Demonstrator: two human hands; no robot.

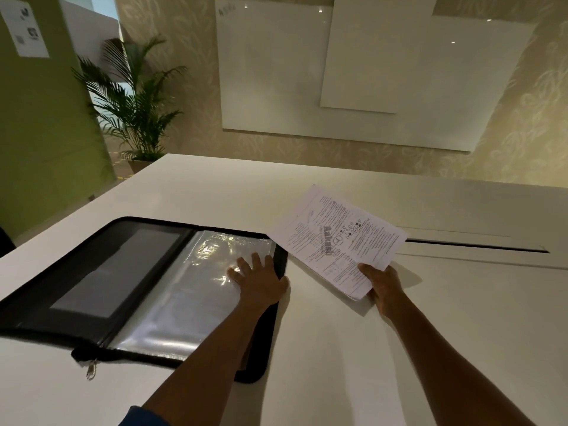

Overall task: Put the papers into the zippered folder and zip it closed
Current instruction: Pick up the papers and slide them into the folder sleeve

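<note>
Zippered folder point(101, 281) lies open on white table point(338, 348); left hand point(258, 281) presses flat, fingers straight, on its clear sleeves point(190, 290). Right hand point(382, 287) grips papers point(338, 241) just beside the folder. Potted palm point(135, 103) stands beyond the table.

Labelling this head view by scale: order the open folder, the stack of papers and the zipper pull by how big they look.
1. open folder
2. stack of papers, held by the right hand
3. zipper pull, by far the smallest

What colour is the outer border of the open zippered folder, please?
Black, as the head view shows along the zippered folder edge.
</note>
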